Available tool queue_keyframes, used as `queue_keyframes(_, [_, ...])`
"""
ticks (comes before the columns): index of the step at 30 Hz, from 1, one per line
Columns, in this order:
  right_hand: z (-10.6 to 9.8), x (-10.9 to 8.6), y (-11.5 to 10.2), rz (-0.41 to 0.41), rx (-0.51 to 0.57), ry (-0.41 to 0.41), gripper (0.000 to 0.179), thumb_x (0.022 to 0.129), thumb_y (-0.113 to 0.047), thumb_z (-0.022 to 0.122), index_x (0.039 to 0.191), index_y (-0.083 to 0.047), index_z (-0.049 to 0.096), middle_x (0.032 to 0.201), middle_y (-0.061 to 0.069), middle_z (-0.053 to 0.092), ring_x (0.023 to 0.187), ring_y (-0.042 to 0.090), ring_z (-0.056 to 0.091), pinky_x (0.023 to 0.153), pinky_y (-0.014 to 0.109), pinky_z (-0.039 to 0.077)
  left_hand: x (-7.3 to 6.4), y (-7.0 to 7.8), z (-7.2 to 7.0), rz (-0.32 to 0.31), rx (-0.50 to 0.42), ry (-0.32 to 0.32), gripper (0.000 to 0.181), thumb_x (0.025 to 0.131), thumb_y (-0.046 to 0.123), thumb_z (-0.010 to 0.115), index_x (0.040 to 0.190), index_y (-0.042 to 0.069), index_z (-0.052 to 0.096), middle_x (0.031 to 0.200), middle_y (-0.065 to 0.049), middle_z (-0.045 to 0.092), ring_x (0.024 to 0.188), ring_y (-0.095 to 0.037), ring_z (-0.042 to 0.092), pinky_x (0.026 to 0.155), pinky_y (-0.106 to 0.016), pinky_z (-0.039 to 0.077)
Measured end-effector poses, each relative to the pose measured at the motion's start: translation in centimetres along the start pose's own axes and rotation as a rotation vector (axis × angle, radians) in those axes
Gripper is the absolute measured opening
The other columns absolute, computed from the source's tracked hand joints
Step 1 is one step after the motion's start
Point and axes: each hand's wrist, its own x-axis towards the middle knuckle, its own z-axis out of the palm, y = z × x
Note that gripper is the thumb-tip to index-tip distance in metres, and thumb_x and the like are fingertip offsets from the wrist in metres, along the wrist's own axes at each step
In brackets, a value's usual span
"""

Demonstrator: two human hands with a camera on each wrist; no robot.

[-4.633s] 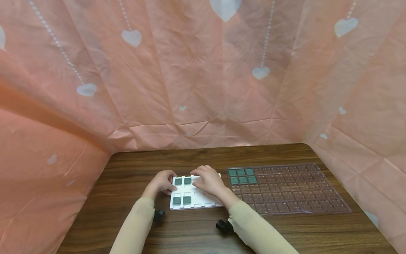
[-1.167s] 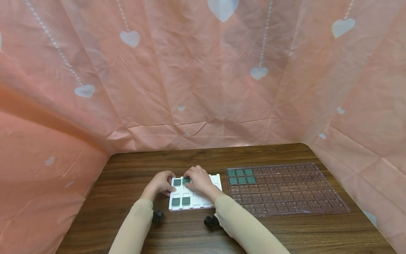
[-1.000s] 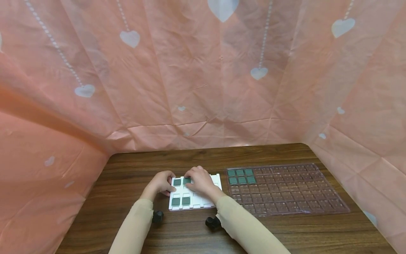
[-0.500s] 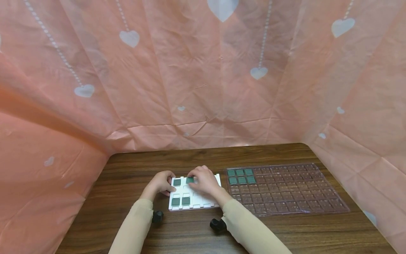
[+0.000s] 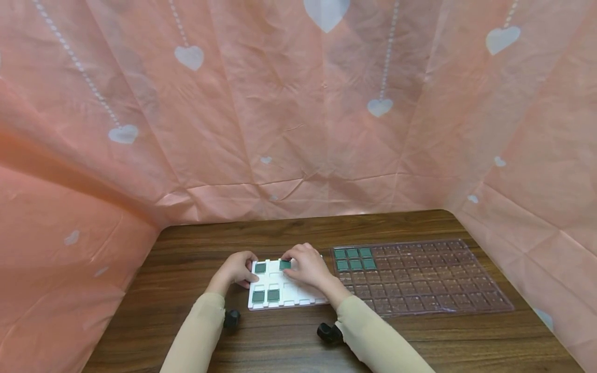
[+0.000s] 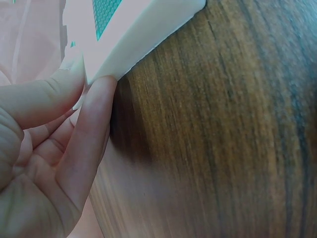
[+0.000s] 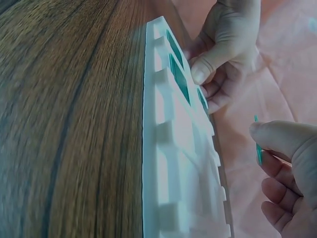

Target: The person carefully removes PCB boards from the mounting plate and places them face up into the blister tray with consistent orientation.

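Since about a second ago, your right hand (image 5: pixel 308 267) has moved a little rightward, taking the thin green square chip (image 5: pixel 285 265) out of the second back-row pocket of the white rectangular plastic tray (image 5: pixel 288 291). Right thumb and fingertips pinch that chip; your right wrist view shows it edge-on, apart from the tray. Your left hand (image 5: pixel 235 268) hasn't budged: it grips the tray's left edge, thumb on top. Tray sits on the brown wood-grain bench (image 5: pixel 275 339). Three more chips lie in it: a back-left green chip (image 5: pixel 260 268), a front-left green chip (image 5: pixel 258 297), and a front second green chip (image 5: pixel 273 296) just beside that one. To your right, near the white tray: a see-through, purple-tinted plastic grid tray (image 5: pixel 420 282), six green square chips (image 5: pixel 355 264) filling two rows of three at its back-left corner. Your sleeves (image 5: pixel 380 331) are cream. Pink curtain (image 5: pixel 280 114) with white hearts surrounds the bench.
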Motion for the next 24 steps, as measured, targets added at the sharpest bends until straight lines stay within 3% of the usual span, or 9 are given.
queue_keyframes(4, [-0.4, -0.4, 0.3, -0.028, -0.004, 0.025, 0.026, 0.078, -0.022, 0.082, 0.101, -0.012, 0.073, 0.099, 0.001, 0.067, 0.095, 0.022, 0.056, 0.085, 0.040, 0.050, -0.1, 0.1, 0.0, -0.007, 0.000, 0.002, 0.048, 0.073, -0.013, 0.080, 0.115, -0.006, 0.059, 0.084, -0.013, 0.050, 0.068, -0.022, 0.058, 0.054, -0.032, 0.061])
queue_keyframes(14, [-2.1, -1.3, 0.8, -0.003, 0.018, 0.006, 0.025, 0.079, -0.022, 0.082, 0.102, -0.015, 0.074, 0.100, -0.001, 0.066, 0.097, 0.020, 0.056, 0.087, 0.040, 0.050, 0.1, -0.1, 0.1, -0.013, -0.001, 0.012, 0.048, 0.072, -0.012, 0.082, 0.114, -0.004, 0.061, 0.085, -0.013, 0.050, 0.068, -0.023, 0.058, 0.052, -0.033, 0.061])
queue_keyframes(24, [-4.0, -2.6, 2.2, -0.051, 0.010, -0.005, 0.027, 0.080, -0.018, 0.083, 0.104, -0.012, 0.073, 0.101, 0.000, 0.067, 0.096, 0.021, 0.056, 0.084, 0.039, 0.051, 0.0, -0.1, 0.2, -0.005, 0.007, 0.011, 0.048, 0.072, -0.012, 0.081, 0.115, -0.004, 0.061, 0.085, -0.013, 0.050, 0.068, -0.023, 0.058, 0.052, -0.033, 0.061])
